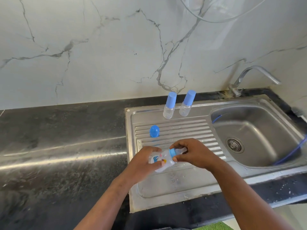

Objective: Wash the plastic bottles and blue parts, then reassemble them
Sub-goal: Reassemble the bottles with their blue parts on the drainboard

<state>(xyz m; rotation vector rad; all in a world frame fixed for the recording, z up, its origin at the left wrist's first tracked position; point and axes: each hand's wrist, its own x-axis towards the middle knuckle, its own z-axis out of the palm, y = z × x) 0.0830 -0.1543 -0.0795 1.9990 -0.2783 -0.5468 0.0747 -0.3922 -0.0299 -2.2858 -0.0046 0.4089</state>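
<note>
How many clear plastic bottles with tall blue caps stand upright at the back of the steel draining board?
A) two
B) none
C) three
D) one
A: the left blue-capped clear plastic bottle and the right blue-capped clear plastic bottle stand side by side behind the ridges of the steel draining board.

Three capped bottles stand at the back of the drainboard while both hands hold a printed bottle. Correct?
No. The head view shows two capped bottles at the back of the drainboard, not three. The left hand and right hand do hold the printed bottle.
</note>
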